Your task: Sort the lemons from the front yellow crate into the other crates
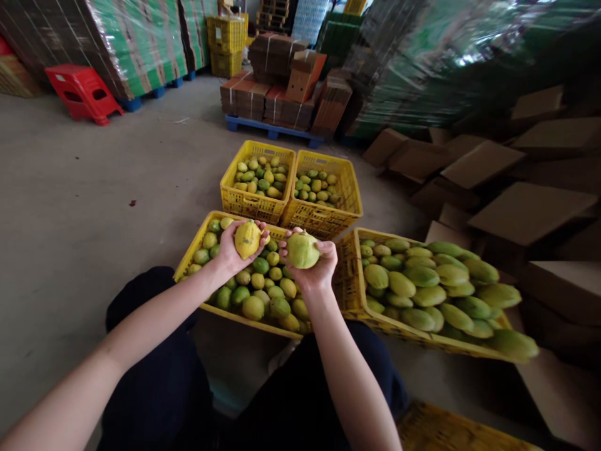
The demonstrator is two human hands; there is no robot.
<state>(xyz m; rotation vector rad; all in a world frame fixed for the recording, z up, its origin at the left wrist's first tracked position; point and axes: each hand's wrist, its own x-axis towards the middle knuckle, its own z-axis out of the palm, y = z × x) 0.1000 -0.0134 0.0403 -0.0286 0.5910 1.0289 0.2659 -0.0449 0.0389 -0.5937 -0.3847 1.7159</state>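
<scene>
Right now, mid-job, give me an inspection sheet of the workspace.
surface: grey concrete floor.
job's things: yellow fruit, green fruit, both held over the near crate of mixed fruit.
clutter: right crate, two far crates, all holding fruit; red stool.
hands: left hand holds the yellow fruit, right hand the green fruit, fingers curled round them.
cables: nothing seen.
surroundings: cardboard boxes, wrapped pallets.

I sat in a fruit-packing warehouse: yellow crates (pixel 257 202) of fruit mid-frame, wrapped pallets (pixel 136 44) upper left, flat cartons (pixel 479 164) at right.
</scene>
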